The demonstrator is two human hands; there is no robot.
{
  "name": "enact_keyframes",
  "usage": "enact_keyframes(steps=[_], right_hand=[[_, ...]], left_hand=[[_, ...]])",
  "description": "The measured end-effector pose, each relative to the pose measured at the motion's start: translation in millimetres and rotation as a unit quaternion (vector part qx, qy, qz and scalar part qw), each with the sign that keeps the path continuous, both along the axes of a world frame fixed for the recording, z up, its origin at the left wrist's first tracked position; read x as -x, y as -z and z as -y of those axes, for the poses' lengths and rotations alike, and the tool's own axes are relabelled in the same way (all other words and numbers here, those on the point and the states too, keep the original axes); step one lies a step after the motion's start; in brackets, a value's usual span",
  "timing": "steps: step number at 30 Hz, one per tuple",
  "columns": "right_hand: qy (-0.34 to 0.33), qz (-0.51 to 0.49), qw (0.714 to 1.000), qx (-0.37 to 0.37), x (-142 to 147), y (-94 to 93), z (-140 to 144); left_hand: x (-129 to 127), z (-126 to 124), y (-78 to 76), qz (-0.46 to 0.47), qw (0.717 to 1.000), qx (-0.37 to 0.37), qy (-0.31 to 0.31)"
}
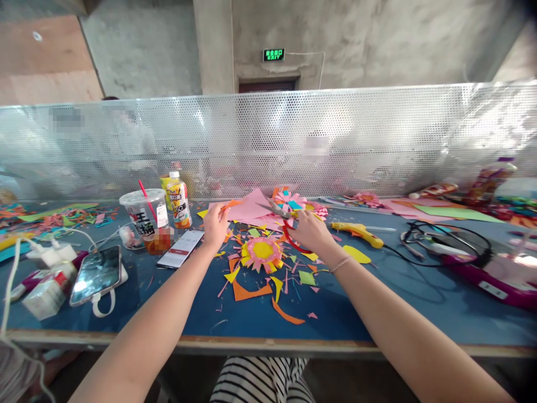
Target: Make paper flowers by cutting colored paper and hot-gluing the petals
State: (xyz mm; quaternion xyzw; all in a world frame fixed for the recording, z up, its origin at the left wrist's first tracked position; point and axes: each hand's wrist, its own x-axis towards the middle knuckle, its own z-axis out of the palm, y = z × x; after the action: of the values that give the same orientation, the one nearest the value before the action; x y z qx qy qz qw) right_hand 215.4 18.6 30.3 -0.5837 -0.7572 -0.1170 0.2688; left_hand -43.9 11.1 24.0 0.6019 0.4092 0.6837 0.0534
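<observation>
So the thing getting worked on is a small orange paper strip (230, 205), pinched between the fingertips of the left hand (215, 224) and held up just above the blue table (377, 313), in front of a pink sheet (251, 208). The right hand (309, 230) is closed through the red handles of the scissors (282, 219), blades pointing left toward the strip and slightly apart, tips near the paper but it's hard to tell if they're biting it yet.

Progress-wise it looks well underway: a finished-looking pink flower with a yellow centre (262, 251) lies just below the hands, and another paper flower (293, 201) sits behind the scissors. Orange, yellow and green offcuts (268, 285) are scattered all around, so lots of cutting is done. The strip itself looks thin, floppy and uncut so far.

Further out: a yellow glue gun (356, 230) to the right, a phone (180, 248) and a plastic drink cup (145, 215) to the left, and a perforated metal screen (335, 140) at the back.
</observation>
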Motion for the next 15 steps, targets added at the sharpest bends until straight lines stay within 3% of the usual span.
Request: enact_keyframes(steps=[2,5,7,10,15], right_hand=[[0.001,-0.014,1.0,0.025,-10.7,-0.7,-6.2],[0.012,0.014,0.999,-0.03,-19.8,-3.0,-8.6],[-0.007,0.033,0.999,-0.035,-17.7,-4.3,-5.8],[-0.021,0.035,0.999,0.02,-7.1,-3.9,0.1],[0.01,0.079,0.996,-0.04,0.7,0.2,3.8]], left_hand=[[-0.9,-2.9,3.0,-0.007,1.0,0.013,-0.009],[-2.4,-8.5,8.4,-0.016,0.999,0.031,-0.021],[-2.7,-11.1,10.7,-0.019,0.998,0.046,-0.026],[-1.7,-12.2,11.1,0.001,0.998,0.059,-0.021],[0.1,-12.3,9.8,0.028,0.997,0.064,-0.02]])
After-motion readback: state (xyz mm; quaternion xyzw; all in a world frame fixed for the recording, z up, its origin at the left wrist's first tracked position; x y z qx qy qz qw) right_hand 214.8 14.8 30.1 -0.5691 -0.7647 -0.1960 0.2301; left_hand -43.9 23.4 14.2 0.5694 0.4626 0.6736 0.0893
